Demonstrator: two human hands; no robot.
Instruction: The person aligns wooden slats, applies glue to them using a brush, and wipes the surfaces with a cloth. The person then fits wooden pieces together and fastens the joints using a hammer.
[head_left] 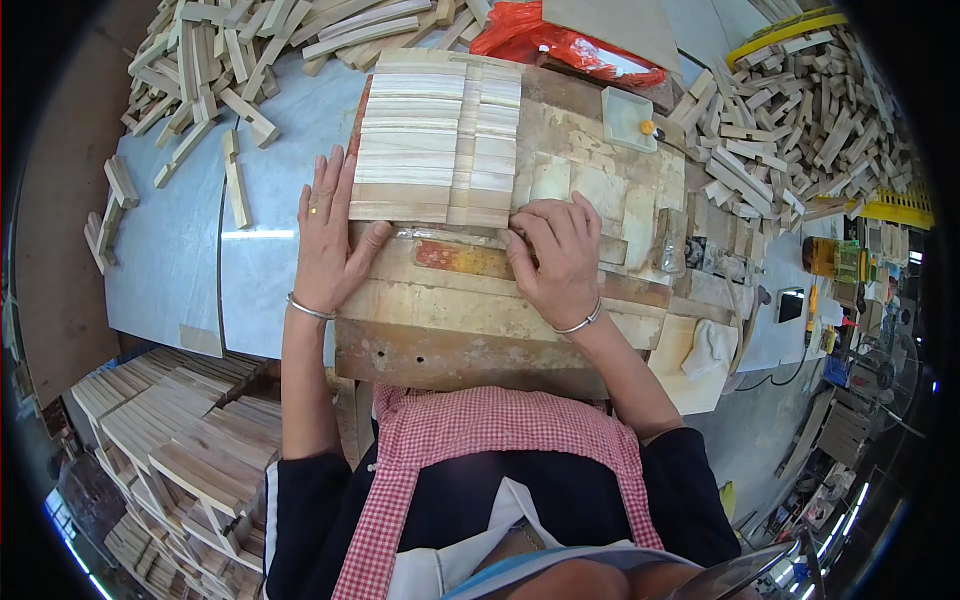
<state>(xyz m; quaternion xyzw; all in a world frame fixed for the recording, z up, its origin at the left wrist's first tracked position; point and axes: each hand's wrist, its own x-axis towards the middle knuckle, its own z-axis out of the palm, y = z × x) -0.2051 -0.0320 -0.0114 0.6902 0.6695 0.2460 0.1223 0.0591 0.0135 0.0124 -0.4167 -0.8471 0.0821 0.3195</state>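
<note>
A flat panel of narrow wooden strips lies on the worn wooden work board, with a groove running down it. My left hand is at the panel's left edge, fingers stretched forward and thumb apart at the lower left corner. At the lower right corner is my right hand, its fingers bent and its thumb close to the panel's edge; whether it grips the edge is hard to tell. Below the panel, a red and yellow stained strip is set in the board.
Loose wooden pieces are scattered at the back left, with a large heap at the right. A clear square dish and a red plastic bag lie behind the board. Stacked slatted wood stands at lower left.
</note>
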